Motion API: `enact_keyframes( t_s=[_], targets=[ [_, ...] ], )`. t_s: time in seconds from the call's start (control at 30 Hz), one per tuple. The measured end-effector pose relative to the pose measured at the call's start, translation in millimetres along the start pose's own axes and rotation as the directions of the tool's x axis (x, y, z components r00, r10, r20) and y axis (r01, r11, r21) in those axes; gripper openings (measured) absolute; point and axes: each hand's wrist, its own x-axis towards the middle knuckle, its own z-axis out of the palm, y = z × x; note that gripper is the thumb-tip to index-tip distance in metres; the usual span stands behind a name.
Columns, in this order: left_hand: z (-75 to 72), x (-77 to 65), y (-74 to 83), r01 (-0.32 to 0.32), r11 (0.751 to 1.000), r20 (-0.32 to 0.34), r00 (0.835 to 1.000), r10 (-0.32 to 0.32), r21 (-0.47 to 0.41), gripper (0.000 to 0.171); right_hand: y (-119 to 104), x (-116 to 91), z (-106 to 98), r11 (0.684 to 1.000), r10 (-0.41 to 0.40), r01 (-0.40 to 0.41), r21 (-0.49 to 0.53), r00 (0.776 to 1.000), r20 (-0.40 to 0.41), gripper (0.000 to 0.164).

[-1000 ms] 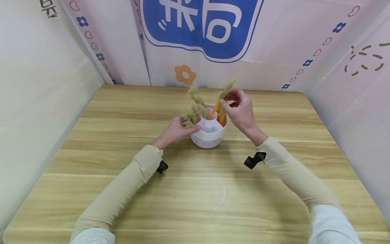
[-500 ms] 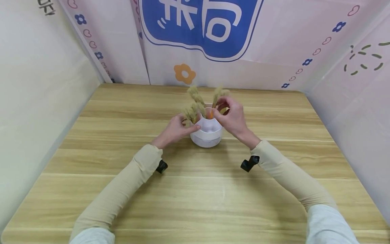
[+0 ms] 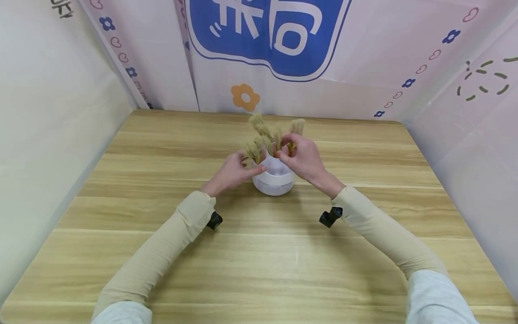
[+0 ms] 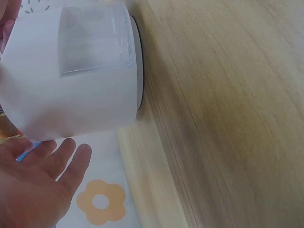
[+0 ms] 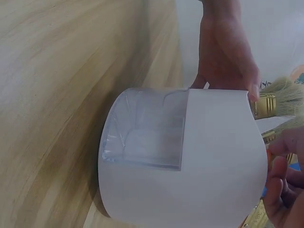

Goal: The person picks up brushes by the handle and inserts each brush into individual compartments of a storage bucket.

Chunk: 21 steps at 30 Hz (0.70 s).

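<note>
A white tub-shaped brush holder (image 3: 273, 184) stands upright on the table, a clear window (image 5: 147, 130) low on its front. Paintbrushes (image 3: 257, 146) with pale bristles up and gold ferrules lean in its left part. My left hand (image 3: 232, 172) grips the holder's left side, thumb over the rim, fingers against the outer wall. Above the middle opening, my right hand (image 3: 305, 158) pinches a paintbrush (image 3: 277, 134) whose orange handle shows only a little between the fingers. Another paintbrush (image 3: 297, 126) rises behind this hand, its lower part hidden.
The holder stands toward the back of a wood-grain table (image 3: 259, 261). Behind it hangs a white printed sheet (image 3: 344, 101) with an orange flower and a blue sign. Pale side walls (image 3: 52, 135) flank the table. Black cameras (image 3: 331, 217) sit at both wrists.
My right hand has moved left and down, lowering the orange-handled paintbrush into the holder's middle opening; the brush has come more upright. The left hand has stayed on the holder.
</note>
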Motion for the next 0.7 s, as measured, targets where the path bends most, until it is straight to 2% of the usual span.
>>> enact_keyframes(
  t_s=[0.33, 0.7],
  targets=[
    [0.6, -0.3, -2.2, -0.025, 1.0, -0.005, 1.0, 0.025, -0.002, 0.067, 0.5, 0.9, 1.3, 0.995, -0.007, 0.014, -0.096, 0.997, 0.071, 0.031],
    [0.1, -0.6, -1.5, -0.028, 1.0, 0.0, 1.0, 0.028, 0.007, 0.065, -3.3, 2.8, -0.5, 0.991, -0.013, 0.028, -0.131, 0.994, 0.112, 0.031]
  ],
)
